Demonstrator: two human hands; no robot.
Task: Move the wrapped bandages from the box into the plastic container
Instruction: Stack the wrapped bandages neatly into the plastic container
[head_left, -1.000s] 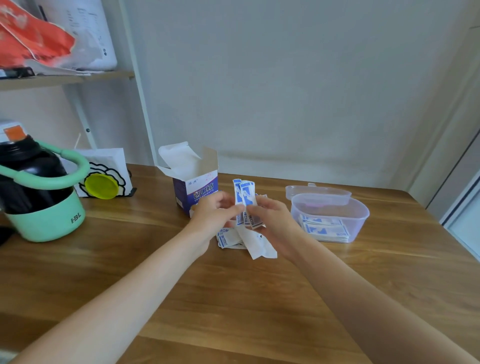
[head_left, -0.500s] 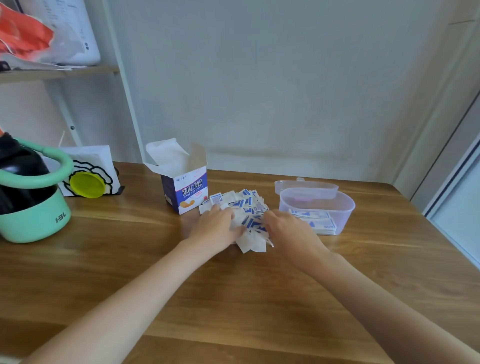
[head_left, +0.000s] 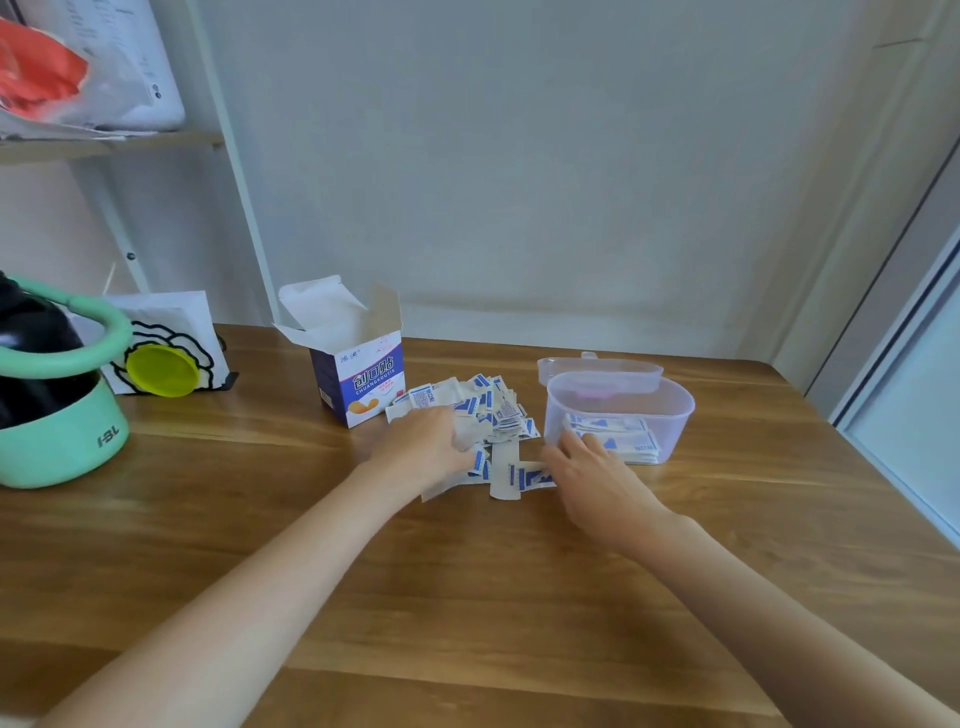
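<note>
Toward the far edge of the desk (head_left: 467, 597), at its middle, stands one cardboard box (head_left: 358, 374), flaps open, blue and white print on its front. Just right of it lies one loose heap of wrapped bandages (head_left: 485, 410), flat paper sachets, white with blue marks; too many and too overlapped to count. One plastic container (head_left: 670, 410), translucent, oval, thin-walled, stands right of the heap; a stack of sachets already lies in it, and one clear lid (head_left: 597, 369) rests behind it.

Left hand (head_left: 426, 447): palm down, fingers relaxed, resting on the heap's near-left side. Right hand (head_left: 592, 478): between heap and container, fingers reaching forward by the container's near wall; a few stray sachets lie at its thumb side. Whether it pinches one, cannot tell.

Left edge of the desk: one mint-green jug (head_left: 57, 415) with looped handle, glossy black body. Behind it, one white card (head_left: 166, 343) bearing a yellow disc.
</note>
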